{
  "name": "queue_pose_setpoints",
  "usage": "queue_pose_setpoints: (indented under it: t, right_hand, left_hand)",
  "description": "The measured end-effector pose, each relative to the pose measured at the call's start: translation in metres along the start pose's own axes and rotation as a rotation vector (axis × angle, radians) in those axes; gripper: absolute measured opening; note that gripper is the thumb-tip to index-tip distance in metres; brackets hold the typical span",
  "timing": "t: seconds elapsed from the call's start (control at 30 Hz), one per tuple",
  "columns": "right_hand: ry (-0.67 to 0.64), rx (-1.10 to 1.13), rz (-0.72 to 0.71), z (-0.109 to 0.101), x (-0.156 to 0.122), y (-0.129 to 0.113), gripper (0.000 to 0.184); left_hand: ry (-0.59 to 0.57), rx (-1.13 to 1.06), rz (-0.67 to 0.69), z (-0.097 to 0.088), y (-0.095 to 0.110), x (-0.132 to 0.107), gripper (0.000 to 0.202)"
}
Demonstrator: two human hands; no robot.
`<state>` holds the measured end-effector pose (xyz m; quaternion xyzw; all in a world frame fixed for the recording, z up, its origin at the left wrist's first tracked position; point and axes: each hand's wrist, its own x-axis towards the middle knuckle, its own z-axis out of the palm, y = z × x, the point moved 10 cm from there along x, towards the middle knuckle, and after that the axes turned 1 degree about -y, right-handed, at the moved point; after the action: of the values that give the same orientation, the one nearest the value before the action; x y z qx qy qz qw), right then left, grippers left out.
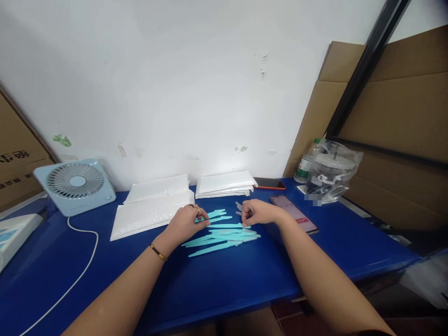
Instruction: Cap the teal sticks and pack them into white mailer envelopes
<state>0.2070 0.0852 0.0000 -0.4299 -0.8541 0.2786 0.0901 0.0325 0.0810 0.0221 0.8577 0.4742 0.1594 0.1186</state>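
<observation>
Several slim teal eyebrow razors (215, 248) lie in a loose, overlapping pile on the blue table, their handles tapering to the left. One eyebrow razor (226, 226) spans the gap between my hands at the pile's far side. My left hand (185, 221) pinches its left end between thumb and fingertips. On its right end, the fingers of my right hand (257, 213) are closed. Two more teal razors (220, 218) lie just beyond, partly behind my left fingers. Small translucent pieces (239, 206) show beside my right hand, partly covered by it.
White padded mailers (150, 210) lie behind my left hand, with another stack (226, 183) near the wall. A phone (294, 212) lies right, another phone (269, 183) behind. A blue fan (77, 182) stands left. A bottle (304, 165) and a bagged cup (332, 172) stand back right.
</observation>
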Motion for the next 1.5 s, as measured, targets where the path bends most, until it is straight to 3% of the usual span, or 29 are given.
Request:
queue_pose_setpoints:
  t: [0.17,0.4,0.5,0.6,0.7,0.77,0.87,0.97,1.13,1.4,1.5]
  right_hand:
    - [0.082,0.006,-0.072,0.006,0.012,-0.015,0.021]
    - [0.047,-0.005,-0.075,0.013,0.015,-0.015,0.021]
    - [0.088,-0.03,-0.072,0.005,0.013,-0.011,0.018]
    - [0.219,-0.061,-0.008,-0.014,0.01,0.002,0.012]
    - [0.29,-0.051,-0.003,-0.024,0.005,0.002,0.007]
    - [0.271,-0.01,-0.042,-0.021,0.004,-0.008,0.008]
    - [0.179,0.043,-0.121,-0.003,0.007,-0.032,0.015]
    - [0.085,0.016,-0.177,0.018,0.013,-0.05,0.02]
    - [0.043,-0.012,-0.189,0.027,0.019,-0.053,0.018]
    - [0.28,-0.034,0.013,-0.021,0.001,-0.006,0.013]
    - [0.179,-0.014,0.046,-0.018,-0.004,0.003,0.016]
  left_hand:
    - [-0.069,0.012,0.076,0.017,0.015,0.001,0.021]
    - [-0.125,-0.049,-0.043,0.026,0.001,0.002,0.017]
    - [-0.1,-0.044,-0.106,0.022,-0.014,0.002,0.014]
    - [-0.051,-0.017,-0.166,0.009,-0.028,0.002,0.013]
    - [-0.013,-0.004,-0.178,-0.004,-0.029,-0.002,0.02]
    - [-0.087,-0.026,-0.141,-0.002,-0.021,-0.005,0.024]
    - [-0.295,-0.079,-0.088,0.018,-0.008,-0.014,0.025]
    - [-0.361,-0.094,-0.105,0.028,-0.006,-0.018,0.022]
    - [-0.313,-0.069,-0.137,0.025,-0.01,-0.015,0.018]
    - [-0.03,0.039,-0.2,-0.005,-0.029,-0.004,0.016]
    - [-0.004,0.013,-0.124,-0.003,-0.02,-0.001,0.017]
